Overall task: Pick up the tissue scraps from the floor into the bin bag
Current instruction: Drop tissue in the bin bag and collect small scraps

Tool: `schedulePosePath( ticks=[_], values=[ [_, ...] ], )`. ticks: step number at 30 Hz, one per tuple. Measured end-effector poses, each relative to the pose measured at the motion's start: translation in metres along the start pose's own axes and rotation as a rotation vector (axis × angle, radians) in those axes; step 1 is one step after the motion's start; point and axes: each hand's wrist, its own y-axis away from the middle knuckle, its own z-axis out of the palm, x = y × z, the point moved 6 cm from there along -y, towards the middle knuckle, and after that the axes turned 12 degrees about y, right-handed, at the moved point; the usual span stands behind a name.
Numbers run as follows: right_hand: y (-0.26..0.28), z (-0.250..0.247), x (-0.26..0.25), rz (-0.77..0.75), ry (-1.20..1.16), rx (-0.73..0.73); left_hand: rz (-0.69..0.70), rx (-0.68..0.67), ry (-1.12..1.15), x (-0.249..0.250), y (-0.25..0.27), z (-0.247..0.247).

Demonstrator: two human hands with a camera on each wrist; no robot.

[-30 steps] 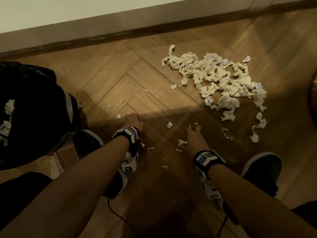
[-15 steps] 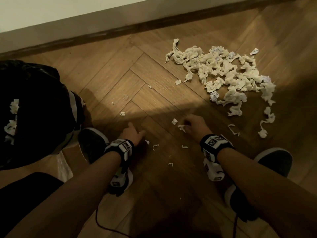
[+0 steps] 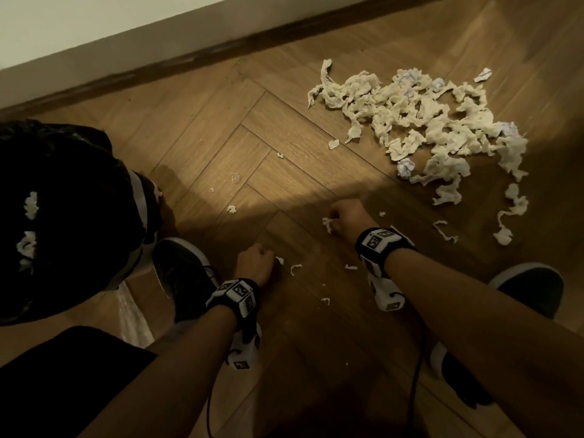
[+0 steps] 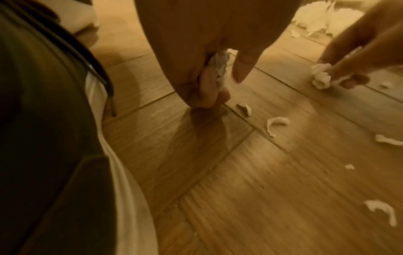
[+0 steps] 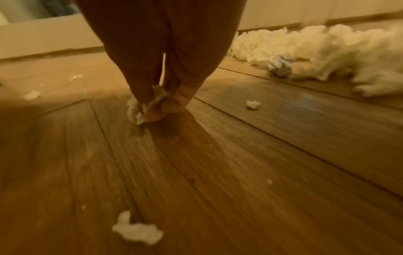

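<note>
A big heap of white tissue scraps (image 3: pixel 420 128) (image 5: pixel 305 46) lies on the wooden floor at the upper right. Small scraps dot the floor between my hands, such as one curled strip (image 3: pixel 295 268) (image 4: pixel 277 123). My left hand (image 3: pixel 257 260) (image 4: pixel 209 77) is low over the floor with its fingers curled round gathered tissue (image 4: pixel 219 67). My right hand (image 3: pixel 343 218) (image 5: pixel 157 105) grips a wad of tissue (image 3: pixel 328 223) (image 5: pixel 141 107) against the floor. The black bin bag (image 3: pixel 63 216) stands open at the left, with white scraps inside.
A skirting board (image 3: pixel 189 58) and wall run across the top. My two dark shoes (image 3: pixel 183 273) (image 3: pixel 524 292) stand on either side of the arms. Cables hang from both wrist cameras. Bare floor (image 3: pixel 221 128) lies between the bag and the heap.
The right hand went from flat fingers on the floor to a fist gripping tissue, and moved forward. The left hand drew back toward me and to the right.
</note>
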Motion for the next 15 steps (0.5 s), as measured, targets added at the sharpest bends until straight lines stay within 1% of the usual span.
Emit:
schedulePosePath(
  ticks=[2, 6, 8, 10, 12, 15],
  values=[
    [0.016, 0.002, 0.012, 0.034, -0.042, 0.016, 0.048, 0.002, -0.037, 0.001, 0.004, 0.005],
    [0.063, 0.005, 0.043, 0.09, -0.161, 0.109, 0.08, 0.022, -0.265, 0.01, 0.007, 0.014],
    [0.087, 0.014, 0.059, 0.117, -0.191, 0.099, 0.119, 0.022, -0.323, 0.017, 0.007, 0.018],
    [0.104, 0.027, 0.067, 0.129, -0.21, 0.063, 0.195, -0.01, -0.313, 0.023, 0.009, 0.024],
    [0.11, 0.038, 0.066, 0.087, -0.193, 0.066, 0.254, -0.057, -0.282, 0.027, 0.014, 0.028],
    [0.105, 0.048, 0.054, -0.008, -0.13, 0.116, 0.301, -0.092, -0.254, 0.03, 0.021, 0.031]
  ],
)
